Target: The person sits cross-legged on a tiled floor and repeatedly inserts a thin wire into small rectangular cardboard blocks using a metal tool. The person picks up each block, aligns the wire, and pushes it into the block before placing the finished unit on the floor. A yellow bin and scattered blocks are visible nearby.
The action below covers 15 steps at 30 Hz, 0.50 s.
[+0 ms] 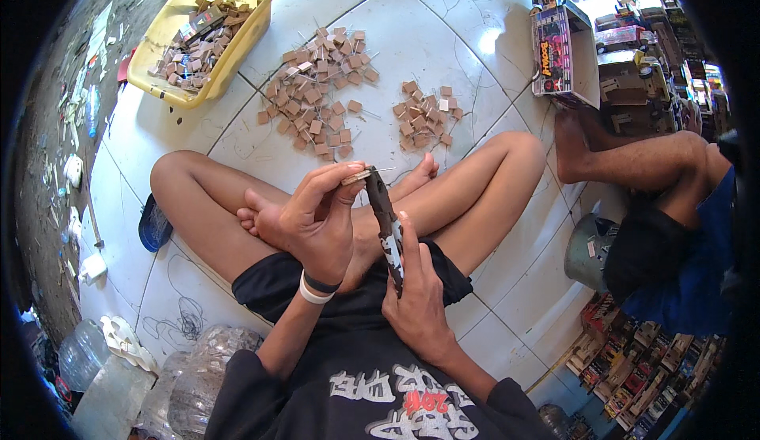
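My left hand pinches a small wooden block between thumb and fingertips, above my crossed legs. A thin metal pin sticks out to the right beside it. My right hand is wrapped round a dark tool with a worn, pale-patched handle, which looks like pliers seen edge-on. The tool's upper end meets the pin close to the block; whether its jaws grip the pin I cannot tell. Ahead on the tiles lie a large heap of wooden blocks with pins and a smaller heap of blocks.
A yellow basin of wooden pieces stands far left. Far right are a toy truck body and more toy vehicles. Another person's leg and a bucket are at the right. Plastic bags lie near left.
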Available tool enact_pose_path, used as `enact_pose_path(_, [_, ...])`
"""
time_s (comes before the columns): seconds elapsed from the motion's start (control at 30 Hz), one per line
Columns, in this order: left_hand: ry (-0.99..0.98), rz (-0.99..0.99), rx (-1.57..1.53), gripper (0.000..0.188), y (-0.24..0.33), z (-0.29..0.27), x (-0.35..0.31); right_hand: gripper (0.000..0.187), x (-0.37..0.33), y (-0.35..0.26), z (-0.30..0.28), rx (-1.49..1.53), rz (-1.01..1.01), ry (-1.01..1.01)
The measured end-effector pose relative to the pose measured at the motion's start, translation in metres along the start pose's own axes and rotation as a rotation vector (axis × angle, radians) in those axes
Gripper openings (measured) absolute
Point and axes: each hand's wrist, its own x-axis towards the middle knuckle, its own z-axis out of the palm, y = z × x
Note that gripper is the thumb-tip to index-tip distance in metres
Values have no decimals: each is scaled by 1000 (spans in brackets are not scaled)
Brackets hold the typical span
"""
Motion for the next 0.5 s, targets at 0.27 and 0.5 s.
enact_pose_path(0.27, [-13,-59,140,23,12,-8,13,88,7,0,-1,80,-80,1])
enact_pose_path(0.5, [-15,-512,-211,23,26,-27,31,78,6,8,-23,183,51,-39])
